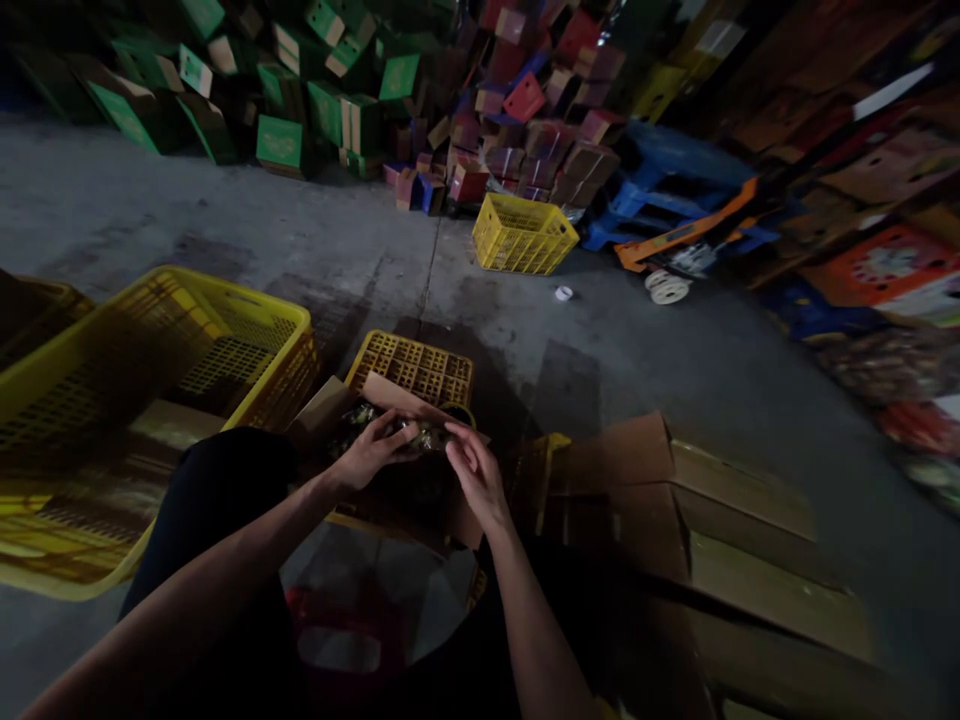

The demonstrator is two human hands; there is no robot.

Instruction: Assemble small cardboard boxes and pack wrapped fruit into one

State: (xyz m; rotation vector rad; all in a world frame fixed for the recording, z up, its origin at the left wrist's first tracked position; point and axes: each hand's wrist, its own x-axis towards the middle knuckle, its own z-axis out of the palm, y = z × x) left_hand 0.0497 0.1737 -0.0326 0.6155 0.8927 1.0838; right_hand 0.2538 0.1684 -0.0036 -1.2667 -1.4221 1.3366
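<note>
In front of me, an open cardboard box with raised flaps rests on a yellow plastic crate. Dark, shiny packs lie in its left part, too dim to name. Over the box, my left hand curls its fingers around the left side of a shiny clear pack with dark and pale green contents. At that pack's right end is my right hand, its fingers bent against it. The pack's underside is hidden.
A large yellow crate holding cardboard stands left. Stacked cardboard boxes lie right. Farther off are a small yellow crate, an orange pallet jack, blue pallets and piled green cartons. A red stool shows below me.
</note>
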